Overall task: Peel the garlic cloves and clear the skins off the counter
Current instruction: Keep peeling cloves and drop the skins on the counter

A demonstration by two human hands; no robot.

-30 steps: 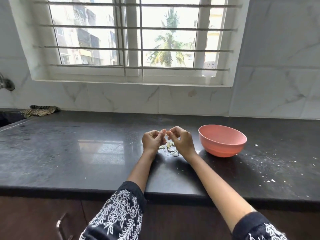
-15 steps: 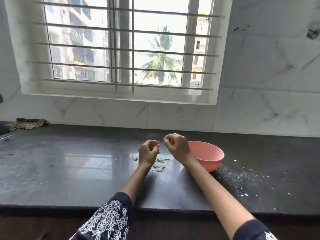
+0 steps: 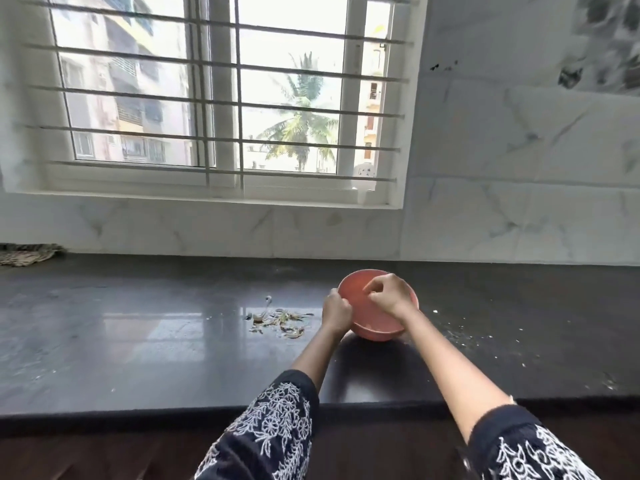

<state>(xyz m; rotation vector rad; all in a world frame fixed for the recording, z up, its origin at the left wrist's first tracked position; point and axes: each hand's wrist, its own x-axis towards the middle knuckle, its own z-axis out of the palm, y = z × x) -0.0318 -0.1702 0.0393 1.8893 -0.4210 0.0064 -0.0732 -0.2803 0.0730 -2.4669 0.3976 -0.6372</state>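
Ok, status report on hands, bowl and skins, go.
Left hand grips tilted bowl at rim. Right hand curled over bowl. Skins on counter.

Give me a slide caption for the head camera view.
Left hand holds the tilted pink bowl, right hand over it, garlic skins beside.

Head-worn view, perhaps tilted, toward counter [image 3: 138, 341]

I see my left hand [image 3: 335, 312] curled at nine o'clock of my right. My right hand [image 3: 388, 294] is curled too, fingertips bunched downward.
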